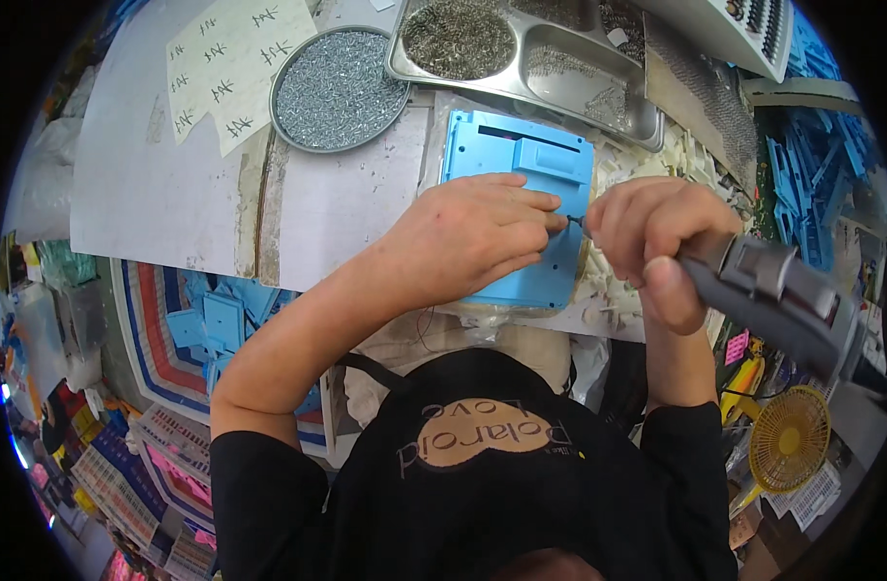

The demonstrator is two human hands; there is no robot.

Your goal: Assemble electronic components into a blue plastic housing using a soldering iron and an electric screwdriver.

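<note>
A light-blue flat plastic casing [550, 269] lies at the table edge in front of me, on a clear plastic sheet. My left hand [472, 232] rests on top of it, fingers stretched out toward its right side. My right hand [661, 228] is wrapped around a dark grey electric screwdriver [787, 305], held nearly level. The thin bit points left and meets the casing beside my left fingertips. Whether a screw sits under the tip is too small to tell. My left hand hides the casing's middle.
A round metal dish [313, 148] of small silvery parts stands beyond my left hand. Next to it is a steel compartment tray [513, 82] holding small metal pieces. Blue plastic parts [811, 194] pile up at right. A striped bag [138, 324] stands left; a yellow fan [792, 441], lower right.
</note>
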